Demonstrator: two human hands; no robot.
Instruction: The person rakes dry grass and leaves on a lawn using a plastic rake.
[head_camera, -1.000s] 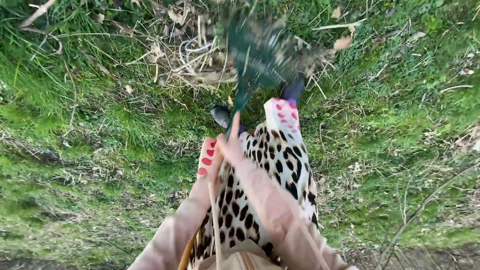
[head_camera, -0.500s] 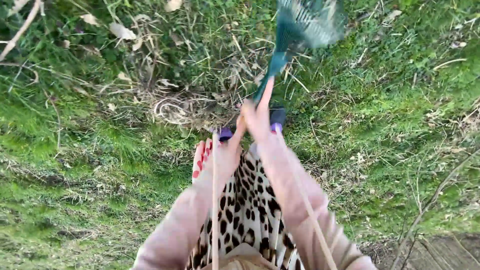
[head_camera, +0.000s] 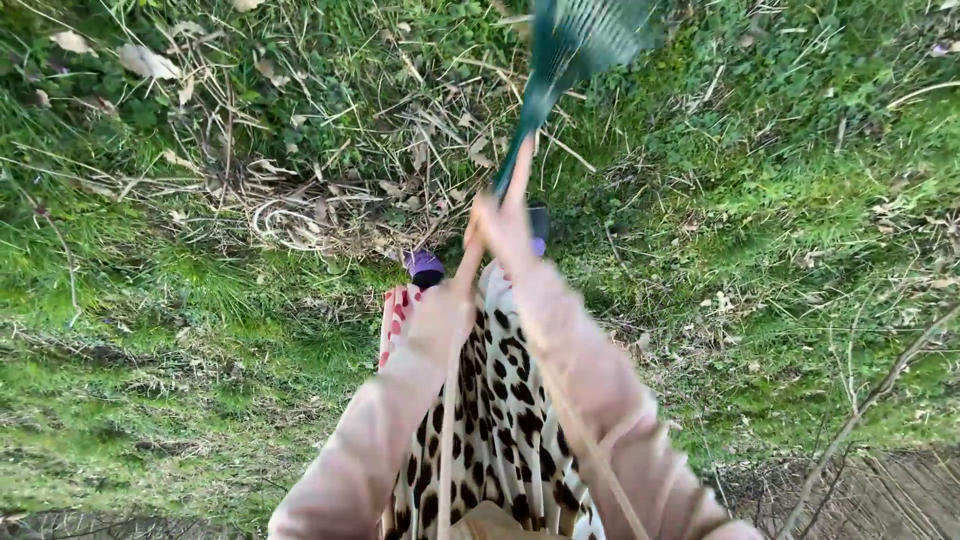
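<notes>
- The green fan-shaped rake with a long tan wooden handle (head_camera: 560, 75) runs from bottom centre up to the top of the frame, head blurred up there over the dry stalks and grass (head_camera: 330, 200).
- Right hand (head_camera: 505, 225) is higher on the handle, so nearer the head; its fingers are wrapped round the shaft.
- Left hand (head_camera: 420, 320) sits lower, just left of the handle, fingers curled on it, red nails showing.
- Leopard-print skirt (head_camera: 500, 430) hangs below.
</notes>
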